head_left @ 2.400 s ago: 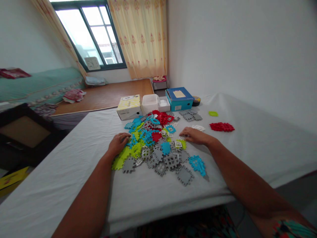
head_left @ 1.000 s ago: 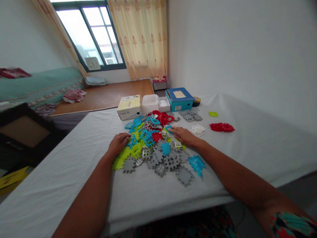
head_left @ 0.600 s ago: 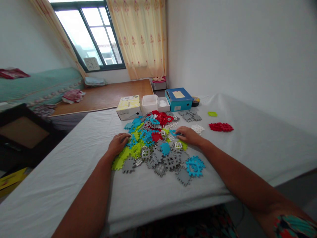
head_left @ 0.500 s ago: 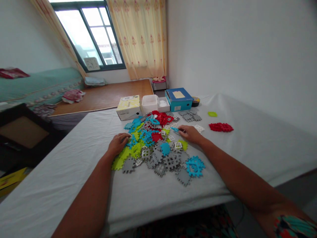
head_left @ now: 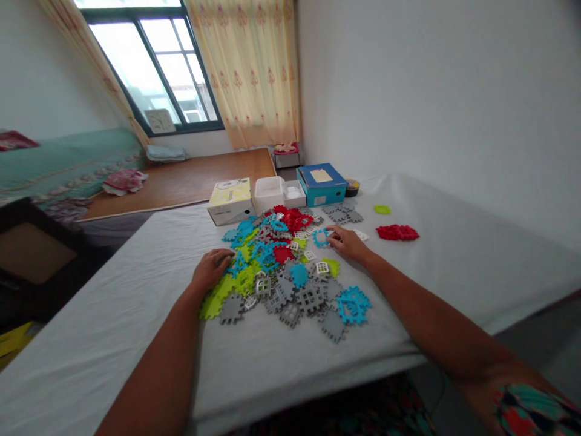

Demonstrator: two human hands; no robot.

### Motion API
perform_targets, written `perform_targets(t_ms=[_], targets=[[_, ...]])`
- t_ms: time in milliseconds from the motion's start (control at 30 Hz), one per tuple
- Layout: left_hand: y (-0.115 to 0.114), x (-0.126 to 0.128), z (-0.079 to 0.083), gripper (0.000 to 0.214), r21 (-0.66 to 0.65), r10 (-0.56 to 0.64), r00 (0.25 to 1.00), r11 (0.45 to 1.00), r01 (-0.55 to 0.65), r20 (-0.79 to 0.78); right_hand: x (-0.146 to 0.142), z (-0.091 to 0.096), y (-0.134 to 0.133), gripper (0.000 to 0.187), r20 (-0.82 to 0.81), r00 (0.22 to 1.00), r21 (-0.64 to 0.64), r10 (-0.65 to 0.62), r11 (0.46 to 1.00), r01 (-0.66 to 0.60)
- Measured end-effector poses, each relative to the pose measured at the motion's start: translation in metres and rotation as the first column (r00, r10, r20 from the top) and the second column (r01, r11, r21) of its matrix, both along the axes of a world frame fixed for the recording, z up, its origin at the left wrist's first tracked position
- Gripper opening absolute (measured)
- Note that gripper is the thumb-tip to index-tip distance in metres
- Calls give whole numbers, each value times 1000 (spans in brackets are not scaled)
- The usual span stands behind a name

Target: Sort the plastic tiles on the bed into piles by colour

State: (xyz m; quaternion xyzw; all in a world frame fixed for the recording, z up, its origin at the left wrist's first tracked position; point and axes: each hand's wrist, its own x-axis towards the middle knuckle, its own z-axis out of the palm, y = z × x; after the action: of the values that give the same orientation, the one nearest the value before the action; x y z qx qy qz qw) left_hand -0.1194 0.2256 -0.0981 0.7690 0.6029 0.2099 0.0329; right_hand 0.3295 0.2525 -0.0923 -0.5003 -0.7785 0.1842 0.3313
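Observation:
Interlocking plastic building tiles in blue, green, grey, red and white lie in a heap [head_left: 272,260] on the white-covered table. My right hand [head_left: 347,243] is closed on the edge of a blue square frame tile [head_left: 320,238], held at the heap's right side with its opening facing me. At the heap's left edge rests my left hand [head_left: 212,269], fingers loosely bent and apart from the thumb, beside blue and green tiles; its fingertips are partly hidden. Small white window pieces [head_left: 322,267] lie among the tiles. A blue tile cluster [head_left: 354,305] sits at the near right.
Behind the heap stand a yellow-and-white box [head_left: 231,203], a white plastic container [head_left: 269,195], a blue box [head_left: 321,184] and a roll of tape [head_left: 352,188]. Red tiles [head_left: 397,232] and a green tile [head_left: 382,209] lie to the right, grey tiles [head_left: 342,212] at the back.
The blue frame tile in my right hand has turned from nearly edge-on to showing its square opening. My left hand stays by the heap. The whole view has shifted slightly.

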Motion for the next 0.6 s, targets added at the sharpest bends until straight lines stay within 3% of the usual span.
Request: perform_targets(t_ms=[300, 500, 600], targets=[[5, -6, -4, 43, -1, -24, 1000, 1000, 24, 6, 22, 4, 8, 28, -72, 988, 43, -136, 989, 139], [5, -6, -6, 43, 16, -14, 1000, 1000, 13, 8, 57, 26, 17, 34, -272, 930, -5, -247, 967, 256], [4, -4, -4, 44, 16, -14, 1000, 1000, 14, 5, 79, 36, 6, 37, -243, 932, -7, -270, 961, 277]])
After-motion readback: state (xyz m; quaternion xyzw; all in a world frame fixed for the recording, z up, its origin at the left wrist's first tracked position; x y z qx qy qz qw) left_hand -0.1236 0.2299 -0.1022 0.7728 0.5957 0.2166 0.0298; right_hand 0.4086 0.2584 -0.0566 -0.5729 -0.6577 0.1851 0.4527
